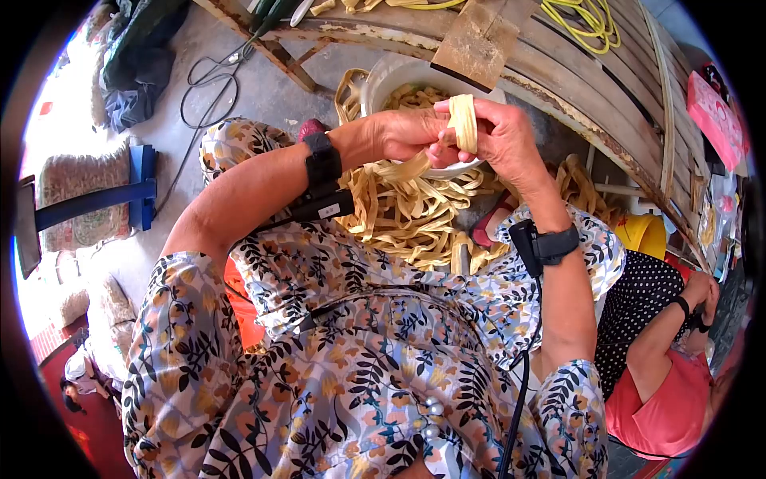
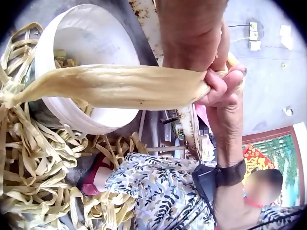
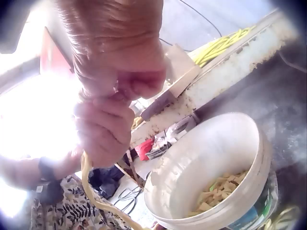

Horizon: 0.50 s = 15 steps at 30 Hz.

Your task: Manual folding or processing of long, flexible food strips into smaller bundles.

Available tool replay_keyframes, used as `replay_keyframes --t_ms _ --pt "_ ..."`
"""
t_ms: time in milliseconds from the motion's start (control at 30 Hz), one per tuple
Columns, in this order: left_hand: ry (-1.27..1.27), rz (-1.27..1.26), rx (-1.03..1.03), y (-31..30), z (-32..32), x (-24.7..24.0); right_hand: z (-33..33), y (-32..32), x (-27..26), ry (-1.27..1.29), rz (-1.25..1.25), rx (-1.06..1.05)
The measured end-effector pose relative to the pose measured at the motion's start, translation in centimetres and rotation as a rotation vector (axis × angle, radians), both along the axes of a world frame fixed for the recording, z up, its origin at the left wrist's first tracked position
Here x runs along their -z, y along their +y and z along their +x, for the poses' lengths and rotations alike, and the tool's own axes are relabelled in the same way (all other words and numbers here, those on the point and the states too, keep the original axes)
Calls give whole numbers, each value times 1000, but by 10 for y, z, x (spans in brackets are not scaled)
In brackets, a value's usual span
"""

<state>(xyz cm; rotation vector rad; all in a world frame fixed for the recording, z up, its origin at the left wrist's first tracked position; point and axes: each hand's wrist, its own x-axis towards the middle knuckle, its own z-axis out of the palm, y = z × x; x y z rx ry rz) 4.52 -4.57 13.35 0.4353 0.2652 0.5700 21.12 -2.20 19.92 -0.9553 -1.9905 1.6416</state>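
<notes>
And here we are, both hands up at chest height and busy! The left hand (image 1: 403, 134) pinches the pale yellow strip (image 1: 463, 120) between thumb and fingers; the right hand (image 1: 507, 144) grips it too, with a flat loop of it lying across the fingers. Hand against hand, fingertips touching, very tight work in there (exactly which finger presses where is hidden behind the knuckles). The strip leaves the hands as a broad, flat band, seen beautifully from the left wrist, and runs down toward the pile of strips (image 1: 415, 211), a great tangle on the floor (image 1: 179, 88) around the feet.

Just beyond, partly beneath the hands, stands the white bucket (image 3: 206, 148), with yellowish scraps (image 3: 223, 189) gathered at the bottom. Past it comes the table (image 1: 562, 60), all slats with a rusty, flaking edge, carrying a wooden block (image 1: 479, 36) that juts out over the bucket and a coil of yellow cord (image 3: 220, 45). A dark band circles each wrist, and the floral clothing (image 1: 383, 335) fills the foreground. Over on the right, a yellow bucket (image 1: 642, 235) near the table, and beside it a second person (image 1: 658, 399) in a pink top and dotted black fabric.
</notes>
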Motion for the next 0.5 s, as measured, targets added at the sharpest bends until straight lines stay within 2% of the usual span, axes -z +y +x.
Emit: replay_keyframes --t_ms 67,100,167,200,300,333,433,467,500 --pt "49 27 -152 0 2 7 -2 2 9 37 205 29" --pt "118 134 -205 8 0 8 -2 7 14 7 468 123" --pt "436 211 -553 14 7 -9 0 17 19 -65 988 318" --pt "537 264 -679 15 9 -18 -2 15 21 -61 859 439" --pt "755 493 -794 12 9 -39 -7 16 17 -112 348 442" --pt "829 574 -735 12 4 -42 -5 21 19 -94 197 397" --pt "1064 856 -636 10 4 -43 -3 23 30 -56 -59 323" --pt "1136 925 -643 8 5 -41 -6 20 27 -33 -76 352" --pt "1210 998 -652 6 8 -39 -6 18 30 -113 16 351"
